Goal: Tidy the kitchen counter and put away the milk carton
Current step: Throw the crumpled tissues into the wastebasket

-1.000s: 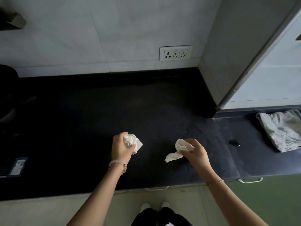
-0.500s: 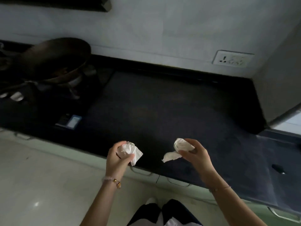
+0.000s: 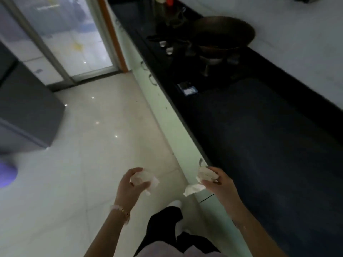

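My left hand (image 3: 130,188) is closed around a crumpled white tissue (image 3: 143,179), held over the pale floor, off the counter. My right hand (image 3: 220,184) grips a second crumpled white tissue (image 3: 201,179), a loose end hanging down by the counter's front edge. The dark counter (image 3: 269,136) runs along the right side. No milk carton is in view.
A dark wok (image 3: 222,34) sits on a stove at the far end of the counter, with bottles behind it. A small blue-and-white packet (image 3: 187,89) lies near the counter edge. A grey fridge (image 3: 24,112) stands at left, a glass door (image 3: 68,34) beyond. Pale green drawers (image 3: 167,112) run under the counter.
The view has swung left from the counter toward the floor and door. Both hands have come off the counter, still holding their tissues.
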{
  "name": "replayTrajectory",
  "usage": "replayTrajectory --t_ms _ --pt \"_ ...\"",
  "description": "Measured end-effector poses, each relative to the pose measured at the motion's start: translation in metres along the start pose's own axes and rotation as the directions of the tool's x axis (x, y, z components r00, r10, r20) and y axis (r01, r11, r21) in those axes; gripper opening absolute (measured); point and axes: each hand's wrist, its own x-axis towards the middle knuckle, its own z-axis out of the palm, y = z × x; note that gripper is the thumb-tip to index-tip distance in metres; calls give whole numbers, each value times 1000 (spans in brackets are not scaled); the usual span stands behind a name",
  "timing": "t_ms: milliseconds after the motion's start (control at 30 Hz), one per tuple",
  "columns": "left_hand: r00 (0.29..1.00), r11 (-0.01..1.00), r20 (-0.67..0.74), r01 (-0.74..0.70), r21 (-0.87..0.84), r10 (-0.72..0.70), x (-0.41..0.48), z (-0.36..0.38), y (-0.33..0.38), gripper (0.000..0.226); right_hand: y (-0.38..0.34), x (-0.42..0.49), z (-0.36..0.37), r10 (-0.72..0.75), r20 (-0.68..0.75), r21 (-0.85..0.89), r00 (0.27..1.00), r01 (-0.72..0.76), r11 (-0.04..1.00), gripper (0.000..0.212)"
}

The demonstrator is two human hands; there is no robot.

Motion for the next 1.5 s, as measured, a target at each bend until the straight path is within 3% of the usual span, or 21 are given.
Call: replayTrajectory --t_ms 167,367,533,733,900,1100,1333,1500 --pt "977 994 -201 56 -94 -74 -56 -37 -36 49 8 -11 33 4 204 -30 979 2 1000 35" --pt "896 979 -423 57 -194 -136 -83 -84 -52 52 -33 -2 87 -65 386 -50 920 91 995 34" --pt "837 960 -503 85 -268 -214 -80 -120 -70 52 -60 15 143 -82 465 -104 881 146 984 35" --pt "775 935 -559 110 -338 -293 -46 -173 -99 56 -58 47 230 13 525 -198 851 107 974 37" --pt "727 914 -591 126 -386 -350 1 -246 -106 58 -82 80 329 57 556 -277 829 120 953 39" --pt "706 945 -645 107 -309 -291 73 -374 -99 52 -153 108 479 5 636 -236 772 189 953 38" --pt "592 910 -712 96 -403 -378 129 -483 -116 47 -190 127 630 69 732 -277 677 204 939 36" --pt "507 871 -728 103 -480 -461 171 -565 -140 56 -206 151 762 114 791 -325 601 255 911 35"
